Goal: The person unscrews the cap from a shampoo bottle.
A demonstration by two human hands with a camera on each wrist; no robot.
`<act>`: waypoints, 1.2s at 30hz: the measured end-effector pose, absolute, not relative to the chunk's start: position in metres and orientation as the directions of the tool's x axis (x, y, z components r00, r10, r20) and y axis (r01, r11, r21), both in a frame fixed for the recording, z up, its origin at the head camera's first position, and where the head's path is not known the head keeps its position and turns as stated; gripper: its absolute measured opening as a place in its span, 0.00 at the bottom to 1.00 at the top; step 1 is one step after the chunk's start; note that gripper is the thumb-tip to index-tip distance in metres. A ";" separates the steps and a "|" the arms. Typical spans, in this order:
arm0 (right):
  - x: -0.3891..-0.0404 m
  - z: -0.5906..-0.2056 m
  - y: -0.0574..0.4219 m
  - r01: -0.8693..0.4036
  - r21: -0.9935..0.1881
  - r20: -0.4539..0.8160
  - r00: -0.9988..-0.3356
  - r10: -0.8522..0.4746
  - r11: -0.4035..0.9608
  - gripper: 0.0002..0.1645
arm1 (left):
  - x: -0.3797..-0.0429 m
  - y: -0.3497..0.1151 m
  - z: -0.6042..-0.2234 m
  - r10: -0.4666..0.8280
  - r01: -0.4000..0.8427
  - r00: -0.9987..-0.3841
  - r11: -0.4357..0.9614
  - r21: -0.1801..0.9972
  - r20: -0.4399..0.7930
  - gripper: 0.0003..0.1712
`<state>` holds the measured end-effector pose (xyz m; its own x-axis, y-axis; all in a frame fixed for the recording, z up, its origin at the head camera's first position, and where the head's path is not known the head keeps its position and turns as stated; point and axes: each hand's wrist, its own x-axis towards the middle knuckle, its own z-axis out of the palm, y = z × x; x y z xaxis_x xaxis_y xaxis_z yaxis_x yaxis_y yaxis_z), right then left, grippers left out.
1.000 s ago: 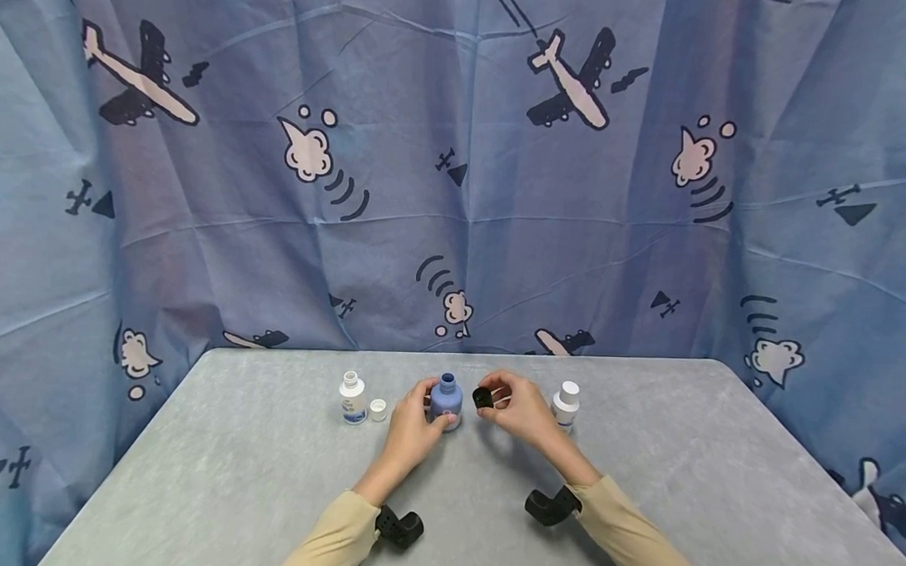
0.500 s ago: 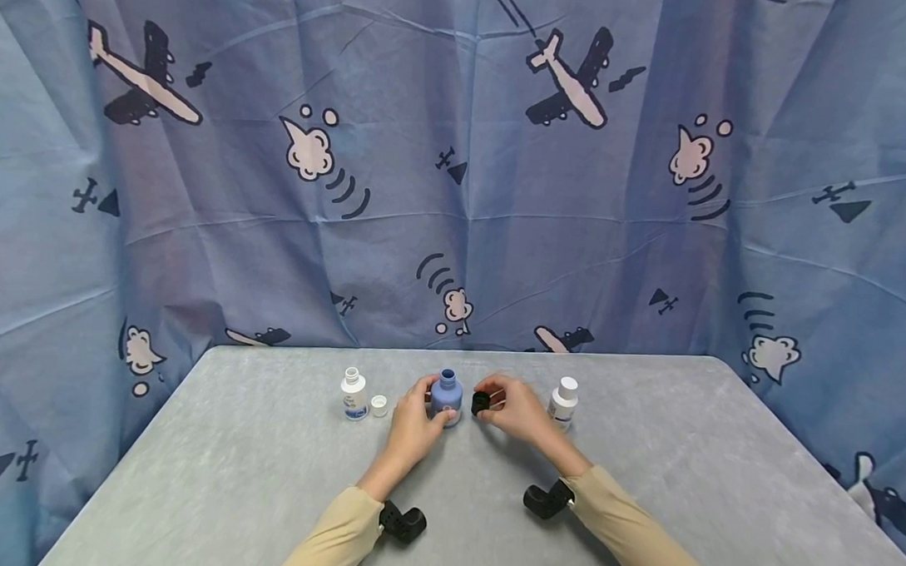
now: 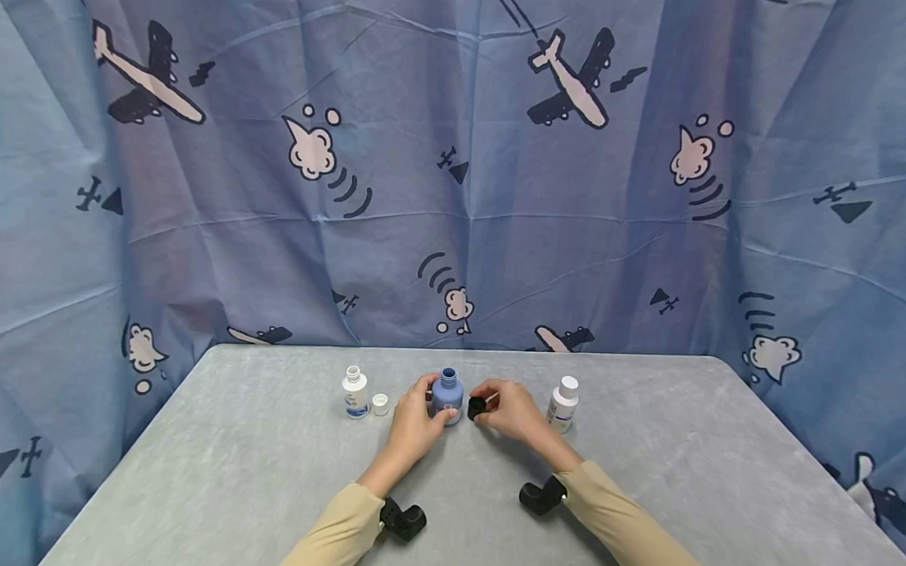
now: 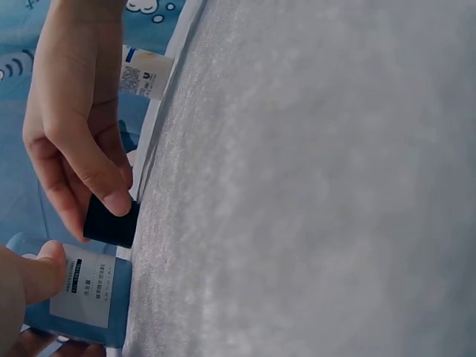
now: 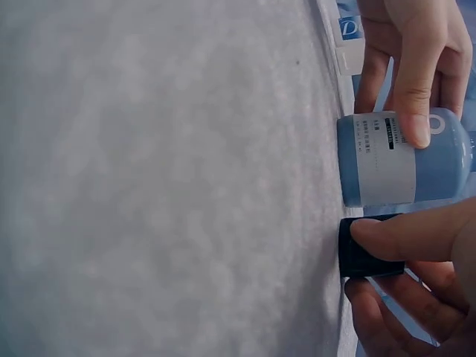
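Note:
My left hand [image 3: 409,431] grips a blue bottle [image 3: 446,396] with a white label, thumb in front. The bottle stands upright on the table, its neck uncapped. Just to its right, my right hand [image 3: 516,413] pinches a black cap [image 3: 476,409] between thumb and fingers. In the right wrist view the cap [image 5: 366,256] is down at the table surface, a narrow gap away from the bottle [image 5: 435,171]. The left wrist view shows the right thumb over the cap [image 4: 110,223] too.
Left of the left hand stands an uncapped white bottle [image 3: 355,398], with a white cap [image 3: 380,404] lying beside it. Behind the right wrist is a capped white bottle [image 3: 564,404]. A blue patterned curtain [image 3: 397,173] hangs beyond the grey table [image 3: 229,467].
My right hand has lowered the black cap to the table and shifted it slightly left, closer to the blue bottle. My left hand has kept its grip on the bottle.

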<state>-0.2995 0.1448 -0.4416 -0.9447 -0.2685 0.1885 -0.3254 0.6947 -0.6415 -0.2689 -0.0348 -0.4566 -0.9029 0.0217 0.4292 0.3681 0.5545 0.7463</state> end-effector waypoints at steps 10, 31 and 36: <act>-0.301 -0.438 0.141 -0.272 -0.677 0.174 -0.962 -0.210 0.684 0.19 | -0.270 -0.035 -0.455 0.019 0.379 -0.894 0.562 0.735 0.448 0.33; -0.294 -0.442 0.140 -0.339 -0.636 0.211 -0.941 -0.266 0.693 0.23 | -0.261 -0.032 -0.455 0.022 0.341 -0.912 0.596 0.727 0.410 0.37; -0.289 -0.443 0.141 -0.344 -0.623 0.220 -0.939 -0.265 0.703 0.24 | -0.250 -0.029 -0.452 0.006 0.319 -0.915 0.621 0.716 0.403 0.39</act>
